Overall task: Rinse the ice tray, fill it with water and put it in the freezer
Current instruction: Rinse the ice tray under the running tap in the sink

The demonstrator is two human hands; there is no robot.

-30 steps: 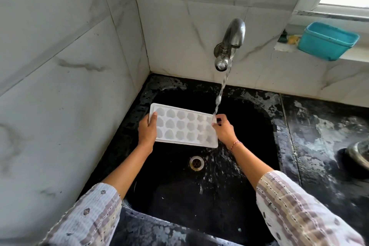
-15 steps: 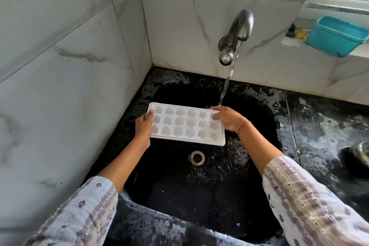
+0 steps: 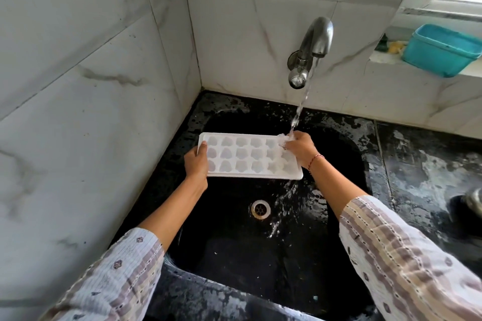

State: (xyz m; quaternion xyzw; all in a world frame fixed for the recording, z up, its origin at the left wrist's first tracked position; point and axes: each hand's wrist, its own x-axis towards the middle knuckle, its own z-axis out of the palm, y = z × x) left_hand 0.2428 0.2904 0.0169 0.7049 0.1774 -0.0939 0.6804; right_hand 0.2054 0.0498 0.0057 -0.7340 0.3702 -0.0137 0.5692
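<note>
Left hand (image 3: 196, 164) grips the near-left end of the white plastic ice tray (image 3: 245, 156) above the black sink (image 3: 344, 143); right hand (image 3: 300, 150), moved onto the wet cavities since a second ago, rubs them under the tap stream (image 3: 300, 109). Rinsing is under way.

Right hand (image 3: 300, 150) moved from ice tray (image 3: 247, 156) edge onto cells, under water stream (image 3: 300, 109)
</note>
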